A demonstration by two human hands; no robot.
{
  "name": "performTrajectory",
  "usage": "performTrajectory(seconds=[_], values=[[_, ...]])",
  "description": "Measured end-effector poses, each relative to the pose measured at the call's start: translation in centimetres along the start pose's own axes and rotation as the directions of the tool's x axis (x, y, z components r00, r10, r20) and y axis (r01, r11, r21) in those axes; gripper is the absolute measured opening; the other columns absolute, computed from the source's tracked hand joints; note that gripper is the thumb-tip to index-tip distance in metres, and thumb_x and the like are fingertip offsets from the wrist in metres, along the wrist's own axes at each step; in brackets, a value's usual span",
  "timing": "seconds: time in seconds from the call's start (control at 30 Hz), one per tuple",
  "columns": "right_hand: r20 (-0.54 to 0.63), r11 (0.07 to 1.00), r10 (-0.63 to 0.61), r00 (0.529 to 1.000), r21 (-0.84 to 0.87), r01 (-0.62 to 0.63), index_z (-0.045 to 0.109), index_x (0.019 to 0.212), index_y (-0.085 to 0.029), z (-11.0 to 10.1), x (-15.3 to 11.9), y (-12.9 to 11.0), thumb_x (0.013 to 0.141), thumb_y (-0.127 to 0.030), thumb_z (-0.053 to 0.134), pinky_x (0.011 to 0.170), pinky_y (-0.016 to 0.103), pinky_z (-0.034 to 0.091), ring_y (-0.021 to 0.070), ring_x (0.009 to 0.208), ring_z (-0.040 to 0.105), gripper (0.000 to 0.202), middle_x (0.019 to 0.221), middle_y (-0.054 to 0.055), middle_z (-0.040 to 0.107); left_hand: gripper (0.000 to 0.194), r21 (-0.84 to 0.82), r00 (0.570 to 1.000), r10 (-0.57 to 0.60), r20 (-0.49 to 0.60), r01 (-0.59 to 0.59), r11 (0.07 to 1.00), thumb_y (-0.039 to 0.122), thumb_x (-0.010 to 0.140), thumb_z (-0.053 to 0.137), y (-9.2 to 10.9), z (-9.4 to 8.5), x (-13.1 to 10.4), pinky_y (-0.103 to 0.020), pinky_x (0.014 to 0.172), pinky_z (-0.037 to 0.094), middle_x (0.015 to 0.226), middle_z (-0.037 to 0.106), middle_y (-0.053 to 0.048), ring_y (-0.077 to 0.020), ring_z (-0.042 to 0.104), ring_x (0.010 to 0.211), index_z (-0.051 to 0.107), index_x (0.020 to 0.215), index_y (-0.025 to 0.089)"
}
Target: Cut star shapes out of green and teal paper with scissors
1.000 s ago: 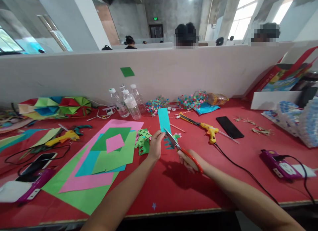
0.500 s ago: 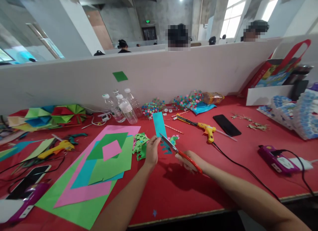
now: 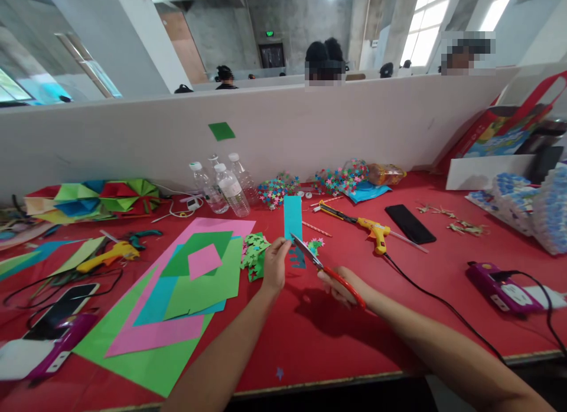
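Note:
A strip of turquoise paper (image 3: 293, 214) is pinched between the thumb and fingers of my left hand (image 3: 277, 260), held above the red table. Its lower part has notched cuts along it. My right hand (image 3: 344, 287) grips scissors (image 3: 340, 278) with red handles, and their blades lie at the strip beside my left fingertips. Behind the blades are small star cutouts (image 3: 316, 245). Green paper with star-shaped holes (image 3: 254, 249) rests just left of my left hand.
Stacked coloured sheets (image 3: 146, 341) lie to the left. Plastic bottles (image 3: 234, 192) stand by the white partition (image 3: 354, 117). A yellow glue gun (image 3: 375, 232) with a trailing cord and a black phone (image 3: 410, 223) lie right. A purple power strip (image 3: 502, 288) sits farther right.
The view has shifted slightly, so most things appear farther right. The turquoise strip now stands straighter instead of tilting left. Both hands keep their holds.

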State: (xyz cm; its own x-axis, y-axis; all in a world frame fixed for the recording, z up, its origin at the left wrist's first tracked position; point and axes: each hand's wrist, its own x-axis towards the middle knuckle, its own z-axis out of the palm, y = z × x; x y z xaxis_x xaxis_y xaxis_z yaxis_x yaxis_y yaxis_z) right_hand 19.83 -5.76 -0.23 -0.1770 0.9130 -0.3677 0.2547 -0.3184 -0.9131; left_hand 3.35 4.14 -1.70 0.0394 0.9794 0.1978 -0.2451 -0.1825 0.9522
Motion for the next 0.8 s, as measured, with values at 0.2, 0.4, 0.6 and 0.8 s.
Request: performTrajectory(seconds=[0.2, 0.4, 0.6, 0.8], values=[[0.015, 0.999, -0.038, 0.999, 0.018, 0.037, 0.045, 0.057, -0.019, 0.0, 0.3, 0.6, 0.079, -0.072, 0.048, 0.027, 0.018, 0.029, 0.0066, 0.024, 0.037, 0.058, 0.031, -0.008, 0.039, 0.014, -0.032, 0.996, -0.047, -0.074, 0.044, 0.999, 0.031, 0.071, 0.067, 0.6, -0.3, 0.5, -0.022, 0.065, 0.04, 0.066, 0.057, 0.004, -0.0096, 0.048, 0.063, 0.062, 0.068, 0.018], [0.027, 0.999, -0.03, 0.999, 0.029, 0.03, 0.047, 0.057, -0.018, 0.0, 0.6, 0.9, 0.078, -0.072, 0.049, 0.027, 0.018, 0.03, 0.0069, 0.024, 0.039, 0.058, 0.031, -0.008, 0.038, 0.012, 0.171, 0.998, 0.055, -0.037, -0.048, 0.984, 0.03, 0.077, 0.06, 1.0, -0.9, 0.8, -0.024, 0.072, 0.041, 0.071, 0.057, 0.002, -0.0129, 0.052, 0.071, 0.06, 0.07, 0.019], [-0.007, 0.993, -0.08, 0.997, 0.09, 0.08, 0.047, 0.064, -0.019, 0.2, 0.4, 1.1, 0.072, -0.083, 0.042, 0.03, 0.018, 0.033, 0.0068, 0.025, 0.038, 0.065, 0.032, -0.01, 0.039, 0.012, 0.303, 0.954, 0.265, -0.139, -0.214, 0.929, 0.033, 0.082, 0.06, 1.7, -1.2, 0.6, -0.026, 0.079, 0.042, 0.087, 0.059, -0.002, -0.0154, 0.054, 0.085, 0.061, 0.08, 0.021], [-0.03, 0.985, -0.125, 0.992, 0.117, 0.128, 0.045, 0.066, -0.02, 0.4, 0.6, 1.3, 0.073, -0.084, 0.038, 0.033, 0.019, 0.033, 0.007, 0.024, 0.038, 0.065, 0.03, -0.01, 0.038, 0.038, 0.167, 0.979, -0.019, 0.205, -0.016, 0.986, 0.051, 0.084, 0.054, 2.4, -0.1, -0.9, -0.024, 0.048, 0.031, 0.047, 0.048, 0.003, -0.0102, 0.04, 0.046, 0.06, 0.067, 0.018]])
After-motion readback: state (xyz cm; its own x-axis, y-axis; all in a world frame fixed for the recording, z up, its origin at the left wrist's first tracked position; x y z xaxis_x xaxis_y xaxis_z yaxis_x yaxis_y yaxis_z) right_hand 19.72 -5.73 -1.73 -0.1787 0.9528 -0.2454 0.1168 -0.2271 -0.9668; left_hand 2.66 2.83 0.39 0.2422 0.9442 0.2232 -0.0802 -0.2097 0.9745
